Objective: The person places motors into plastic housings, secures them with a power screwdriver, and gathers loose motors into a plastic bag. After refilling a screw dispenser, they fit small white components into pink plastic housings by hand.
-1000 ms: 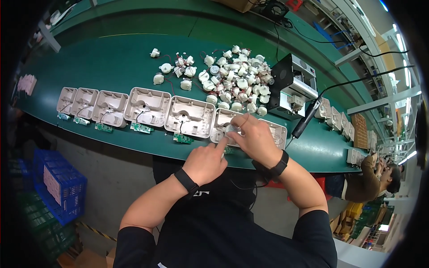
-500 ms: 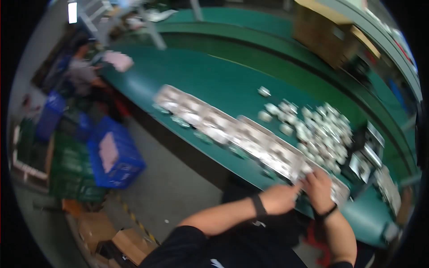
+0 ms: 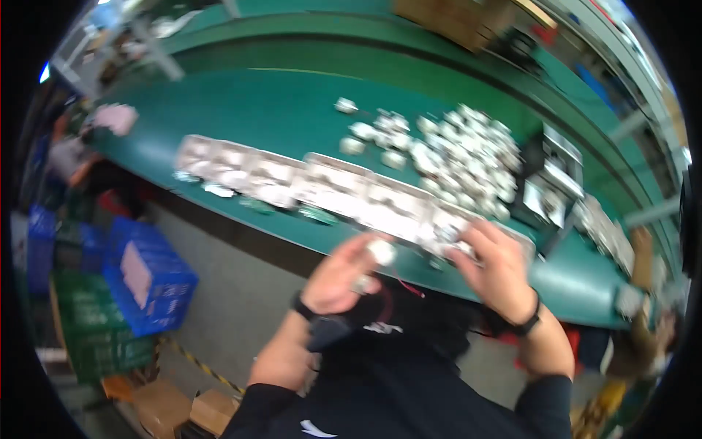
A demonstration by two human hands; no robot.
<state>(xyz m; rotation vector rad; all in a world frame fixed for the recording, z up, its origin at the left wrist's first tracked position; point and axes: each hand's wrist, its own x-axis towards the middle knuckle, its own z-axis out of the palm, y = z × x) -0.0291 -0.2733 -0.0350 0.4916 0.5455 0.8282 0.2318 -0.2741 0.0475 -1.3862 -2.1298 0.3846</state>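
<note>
My left hand (image 3: pixel 340 274) is turned partly palm up in front of the bench's near edge. It holds a small white round part (image 3: pixel 381 252) at its fingertips. A second small pale piece (image 3: pixel 362 284) shows by the thumb, and a thin red wire (image 3: pixel 411 289) hangs beside the hand. My right hand (image 3: pixel 496 267) is over the right end of a row of pale trays (image 3: pixel 351 167), its fingers bent together. Blur hides what lies between those fingertips. Silvery and white pieces (image 3: pixel 391 218) lie in the tray compartments.
A heap of white parts (image 3: pixel 468 154) lies on the green bench (image 3: pixel 241 110) behind the trays. A black and silver device (image 3: pixel 548 186) stands right of it. Blue crates (image 3: pixel 150 274) stand on the floor at left. Another person (image 3: pixel 69 157) sits at the far left.
My hands have separated; the left has moved left and turned palm up with the white part. The view has swung, so the bench appears further left and more level.
</note>
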